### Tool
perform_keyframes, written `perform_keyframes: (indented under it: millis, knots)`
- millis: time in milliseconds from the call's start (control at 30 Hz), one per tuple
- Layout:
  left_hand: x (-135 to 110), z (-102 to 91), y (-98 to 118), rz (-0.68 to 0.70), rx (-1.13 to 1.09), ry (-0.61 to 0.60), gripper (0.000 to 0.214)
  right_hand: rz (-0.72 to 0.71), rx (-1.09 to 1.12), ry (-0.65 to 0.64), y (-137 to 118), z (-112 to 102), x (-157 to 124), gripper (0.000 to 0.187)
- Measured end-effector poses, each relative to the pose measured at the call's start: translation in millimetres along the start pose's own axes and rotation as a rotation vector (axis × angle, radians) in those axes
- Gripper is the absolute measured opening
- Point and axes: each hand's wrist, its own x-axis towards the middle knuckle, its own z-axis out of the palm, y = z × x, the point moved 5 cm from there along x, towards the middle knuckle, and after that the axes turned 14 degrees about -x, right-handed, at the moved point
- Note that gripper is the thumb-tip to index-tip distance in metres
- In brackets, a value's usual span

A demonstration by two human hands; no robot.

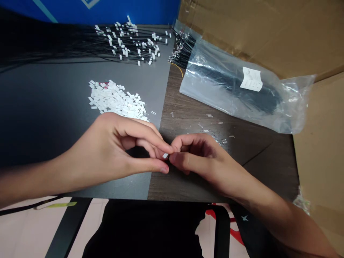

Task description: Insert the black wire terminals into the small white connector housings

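Note:
My left hand (120,147) and my right hand (200,154) meet fingertip to fingertip over the near part of the table. Between the thumb and fingers of my left hand sits a small white connector (165,156). My right hand is closed in a pinch right beside that connector; whatever its fingertips hold is hidden. Just beyond my left hand lies a heap of loose white connectors (115,98). Farther back, a bundle of black wires (80,44) ends in many white connectors.
A clear plastic bag (228,79) of black wires, with a white label (252,79), lies at the back right. Tiny clear bits (209,115) are scattered on the wood-grain table (172,188). Cardboard (268,32) stands behind and at right; a blue panel (120,10) stands at the back.

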Motion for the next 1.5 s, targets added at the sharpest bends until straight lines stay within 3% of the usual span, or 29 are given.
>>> perform_keyframes:
  millis: [367,1200,1500]
  knots:
    - [5,-8.0,-9,-0.033,-0.031,0.015,0.028,0.016,0.010,0.052,0,-5,0,0.029]
    - [-1,0.3,11,0.208,0.237,0.012,0.019,0.021,-0.009,0.041,1,-2,-1,0.035]
    - [0,-0.3,4,0.120,0.168,-0.015,0.025,-0.005,-0.038,0.053,-4,-2,0,0.040]
